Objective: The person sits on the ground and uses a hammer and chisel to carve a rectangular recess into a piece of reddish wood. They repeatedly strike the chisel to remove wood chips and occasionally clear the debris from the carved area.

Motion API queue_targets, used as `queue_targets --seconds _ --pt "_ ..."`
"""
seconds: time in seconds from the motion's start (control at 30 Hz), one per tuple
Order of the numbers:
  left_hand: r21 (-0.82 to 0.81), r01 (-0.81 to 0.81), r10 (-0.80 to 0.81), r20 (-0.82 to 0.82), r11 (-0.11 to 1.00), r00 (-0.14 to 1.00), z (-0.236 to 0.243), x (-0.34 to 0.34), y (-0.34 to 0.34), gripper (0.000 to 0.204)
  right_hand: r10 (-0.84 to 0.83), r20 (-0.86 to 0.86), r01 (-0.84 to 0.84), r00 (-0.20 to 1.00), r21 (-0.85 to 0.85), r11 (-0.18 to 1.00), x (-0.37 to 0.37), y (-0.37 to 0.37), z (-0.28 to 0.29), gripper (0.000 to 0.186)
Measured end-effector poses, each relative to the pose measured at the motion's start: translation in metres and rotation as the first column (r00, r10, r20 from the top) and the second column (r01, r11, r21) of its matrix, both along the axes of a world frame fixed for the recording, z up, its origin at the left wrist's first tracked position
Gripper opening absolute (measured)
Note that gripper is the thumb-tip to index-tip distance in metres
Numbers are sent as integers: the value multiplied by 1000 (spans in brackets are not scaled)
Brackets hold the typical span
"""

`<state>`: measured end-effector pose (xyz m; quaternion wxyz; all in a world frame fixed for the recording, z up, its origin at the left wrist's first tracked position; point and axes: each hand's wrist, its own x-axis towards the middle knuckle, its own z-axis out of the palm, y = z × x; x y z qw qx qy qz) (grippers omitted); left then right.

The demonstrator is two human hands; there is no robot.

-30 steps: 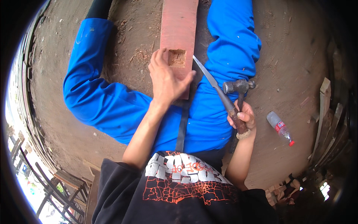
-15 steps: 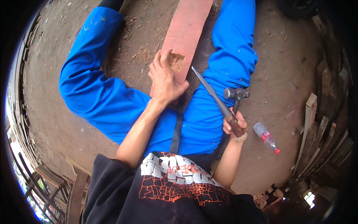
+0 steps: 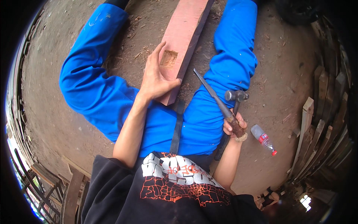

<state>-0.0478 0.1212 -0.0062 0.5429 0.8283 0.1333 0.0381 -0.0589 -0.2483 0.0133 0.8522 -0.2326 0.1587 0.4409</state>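
A long reddish wooden beam (image 3: 186, 28) lies between my legs, its near end by my lap. Its top has a squarish recess (image 3: 169, 58) with rough pale wood inside. My left hand (image 3: 156, 83) grips the beam's near end, thumb at the right edge and fingers along the left side beside the recess. Over my right thigh, my right hand (image 3: 227, 128) is closed around two tools together. One is a chisel (image 3: 214, 94) with a brown wooden handle, its blade pointing up-left towards the beam. The other is a hammer (image 3: 235, 96), head up, its dark handle running down through the hand.
A clear plastic bottle (image 3: 263, 139) with red cap and label lies on the dirt floor right of my hand. Stacked timber (image 3: 307, 115) stands along the right side. Wooden pieces (image 3: 74, 190) are at lower left. A dark tyre-like object (image 3: 296, 11) is at top right.
The beam has turned about its length, so its right side face now shows, and its near end lies further left. My left hand has moved left with it. The right hand hardly moved.
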Motion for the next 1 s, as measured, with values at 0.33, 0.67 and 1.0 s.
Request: queue_targets --seconds 0.33,0.67,1.0 --pt "348 -58 122 -165 936 979 2 1 -48 111 -21 -26 22 999 31 999 -1 -2 1 42" --pt "300 -4 56 -168 954 984 11 -11 -65 107 -25 -3 25 1000 112 993 -2 -2 10 43" --pt "268 79 -74 -25 960 997 33 -20 -74 92 139 79 -74 987 -540 838 2 64 116 52"
